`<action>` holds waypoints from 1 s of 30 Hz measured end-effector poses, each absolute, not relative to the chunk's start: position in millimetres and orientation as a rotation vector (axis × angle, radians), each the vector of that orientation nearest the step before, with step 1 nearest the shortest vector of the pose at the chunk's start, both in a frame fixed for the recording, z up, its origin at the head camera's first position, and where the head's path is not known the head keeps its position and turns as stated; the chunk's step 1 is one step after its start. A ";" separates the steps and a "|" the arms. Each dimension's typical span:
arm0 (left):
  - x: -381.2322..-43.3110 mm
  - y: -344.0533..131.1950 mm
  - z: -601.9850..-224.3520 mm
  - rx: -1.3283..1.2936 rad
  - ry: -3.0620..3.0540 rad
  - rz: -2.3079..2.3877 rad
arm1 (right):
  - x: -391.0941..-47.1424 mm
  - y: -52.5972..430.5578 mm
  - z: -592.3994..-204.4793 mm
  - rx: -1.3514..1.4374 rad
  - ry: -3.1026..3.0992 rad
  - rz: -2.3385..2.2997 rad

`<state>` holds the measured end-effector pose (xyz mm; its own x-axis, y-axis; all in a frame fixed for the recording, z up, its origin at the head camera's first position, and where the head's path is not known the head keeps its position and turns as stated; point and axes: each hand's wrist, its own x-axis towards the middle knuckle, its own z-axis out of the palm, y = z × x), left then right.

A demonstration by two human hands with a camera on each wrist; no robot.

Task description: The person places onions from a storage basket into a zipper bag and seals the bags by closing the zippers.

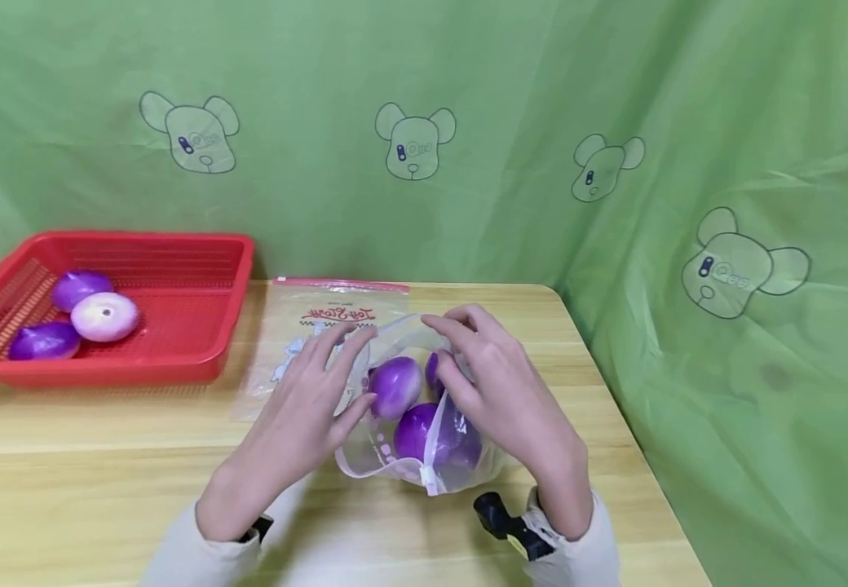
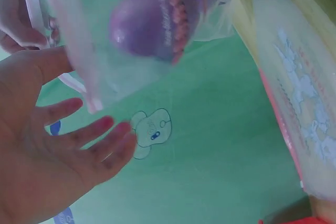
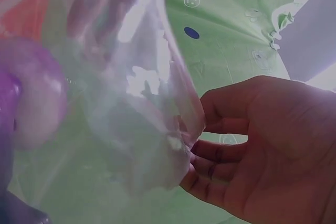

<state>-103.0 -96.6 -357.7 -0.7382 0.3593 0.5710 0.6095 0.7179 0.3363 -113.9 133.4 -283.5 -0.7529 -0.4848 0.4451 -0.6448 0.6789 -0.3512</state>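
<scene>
A clear zip bag [image 1: 365,471] with a white slider stands with its mouth up and holds several purple onions [image 1: 396,388]. My left hand [image 1: 305,390] is at the bag's left side. Its thumb meets the bag's edge, while the other fingers [image 2: 107,140] spread loosely outside the plastic in the left wrist view. On the other side, my right hand [image 1: 493,383] pinches the bag's rim between thumb and fingertips, which the right wrist view shows at the crumpled plastic [image 3: 178,156]. Onions [image 3: 37,93] show through the bag there.
A red plastic basket [image 1: 233,326] at the left holds three purple onions [image 1: 46,341]. Behind the hands, a flat zip bag [image 1: 336,297] with a pink seal and red lettering lies on the wooden table [image 1: 86,489]. Green curtains [image 1: 306,204] hang behind and to the right.
</scene>
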 end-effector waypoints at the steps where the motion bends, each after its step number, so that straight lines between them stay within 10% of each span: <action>1: -103.0 -97.4 -358.0 -0.738 -2.466 -0.745 | -113.9 134.7 -282.5 0.894 -2.574 0.727; 19: -105.5 -80.0 -369.8 -0.867 -2.338 -0.920 | -105.0 155.4 -287.3 0.953 -2.569 0.680; 30: -106.6 -73.6 -376.0 -0.792 -2.271 -0.825 | -39.6 185.8 -313.6 1.201 -2.422 0.434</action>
